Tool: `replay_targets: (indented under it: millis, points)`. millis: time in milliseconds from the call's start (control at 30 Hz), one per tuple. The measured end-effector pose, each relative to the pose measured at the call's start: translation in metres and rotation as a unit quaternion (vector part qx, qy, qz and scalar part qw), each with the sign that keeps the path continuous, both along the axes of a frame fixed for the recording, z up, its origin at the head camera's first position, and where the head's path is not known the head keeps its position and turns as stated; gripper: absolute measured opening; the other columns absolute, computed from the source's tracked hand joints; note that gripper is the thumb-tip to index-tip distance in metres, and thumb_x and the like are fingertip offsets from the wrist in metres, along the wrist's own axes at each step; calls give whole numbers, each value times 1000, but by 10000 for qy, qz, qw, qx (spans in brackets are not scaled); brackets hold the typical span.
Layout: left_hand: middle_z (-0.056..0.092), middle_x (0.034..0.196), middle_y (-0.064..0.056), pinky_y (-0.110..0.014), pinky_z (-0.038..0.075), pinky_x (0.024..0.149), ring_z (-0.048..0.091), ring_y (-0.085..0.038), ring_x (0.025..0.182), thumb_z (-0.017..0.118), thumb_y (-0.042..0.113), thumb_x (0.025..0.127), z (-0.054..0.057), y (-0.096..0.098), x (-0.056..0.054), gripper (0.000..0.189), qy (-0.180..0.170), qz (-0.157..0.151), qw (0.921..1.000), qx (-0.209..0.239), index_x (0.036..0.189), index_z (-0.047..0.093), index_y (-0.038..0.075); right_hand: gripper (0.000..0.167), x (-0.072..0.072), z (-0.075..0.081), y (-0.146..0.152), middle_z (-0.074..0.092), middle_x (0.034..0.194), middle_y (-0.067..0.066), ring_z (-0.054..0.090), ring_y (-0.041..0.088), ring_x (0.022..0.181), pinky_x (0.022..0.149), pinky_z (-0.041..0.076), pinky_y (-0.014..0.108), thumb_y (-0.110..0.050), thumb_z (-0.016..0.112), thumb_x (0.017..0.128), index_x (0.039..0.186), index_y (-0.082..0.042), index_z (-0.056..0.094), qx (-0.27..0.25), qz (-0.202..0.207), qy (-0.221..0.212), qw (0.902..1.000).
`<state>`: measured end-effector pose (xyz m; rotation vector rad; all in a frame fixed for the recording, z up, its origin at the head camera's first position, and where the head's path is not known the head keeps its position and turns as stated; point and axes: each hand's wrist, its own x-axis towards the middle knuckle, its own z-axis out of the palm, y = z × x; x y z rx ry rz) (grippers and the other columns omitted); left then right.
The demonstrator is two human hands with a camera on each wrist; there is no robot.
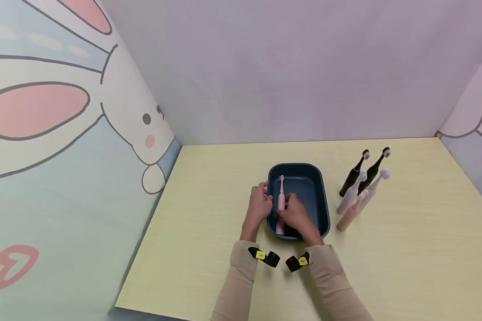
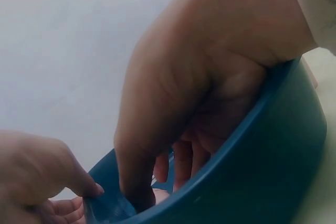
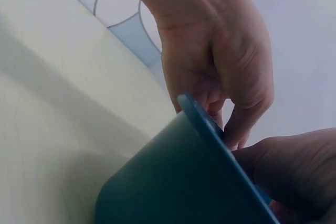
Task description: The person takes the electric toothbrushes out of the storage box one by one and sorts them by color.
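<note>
A dark blue rectangular basin (image 1: 324, 196) with rounded corners stands on the table. Along its left inner side lies a pink electric toothbrush (image 1: 281, 203), its brush head towards the far end. My right hand (image 1: 296, 213) reaches down into the basin and holds the toothbrush handle between thumb and fingers. On the basin's left wall, my left hand (image 1: 260, 203) grips the rim, thumb inside and fingers outside. The left wrist view shows the right hand (image 2: 173, 72) bent over the near rim, its fingertips partly hidden by the wall.
Right of the basin, several electric toothbrushes stand upright close together: black ones (image 1: 350, 182) at the back, white ones (image 1: 350, 198) in the middle and a pink one (image 1: 348, 217) in front. A pale wall (image 1: 289, 80) rises behind the light wooden table (image 1: 209, 214).
</note>
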<state>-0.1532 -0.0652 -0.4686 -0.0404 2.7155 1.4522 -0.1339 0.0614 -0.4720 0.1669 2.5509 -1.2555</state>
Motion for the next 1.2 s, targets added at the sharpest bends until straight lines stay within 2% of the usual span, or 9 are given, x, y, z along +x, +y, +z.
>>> replay_targets:
  millis: [133,400,700,833,967,1200]
  points:
    - [50,109,-10,-31,47,77,51,-17,87,54,7,94,1,0,0,44,-13,1,10000,-33,138,49,11,61,-1,1,-1,58,105,17,57,26,88,76,45,37,-20,65,88,135,3,35,33,50,-41,10000]
    - [50,109,-10,-30,47,77,51,-17,86,53,8,94,2,1,0,44,40,-19,9999,-143,138,48,11,54,-2,2,-1,59,100,15,57,25,86,75,45,36,-19,66,87,130,1,41,160,103,100,9998]
    - [50,109,-10,-32,48,78,52,-17,88,54,7,94,2,1,0,44,43,-3,9999,-158,138,48,10,52,1,1,0,60,101,14,58,24,83,71,47,34,-18,66,88,130,-1,42,88,-98,263,9996]
    - [49,109,-10,-32,48,78,52,-18,90,53,7,95,3,1,1,45,-25,0,9999,-153,139,48,10,54,5,6,2,58,107,16,58,25,87,72,49,34,-16,65,88,134,-3,39,-162,-272,562,9979]
    - [49,108,-9,-31,47,77,51,-17,88,53,6,94,3,0,0,45,-4,-6,9998,-205,138,48,9,57,10,17,5,57,117,18,58,27,95,77,51,38,-15,65,88,137,-4,37,-400,-383,975,9937]
    - [49,104,-10,-33,47,79,51,-17,84,53,4,93,2,-4,-1,44,226,-53,9993,-290,137,49,6,58,28,38,13,55,121,15,58,28,103,85,51,44,-13,66,87,138,-6,38,-819,-509,1853,9779]
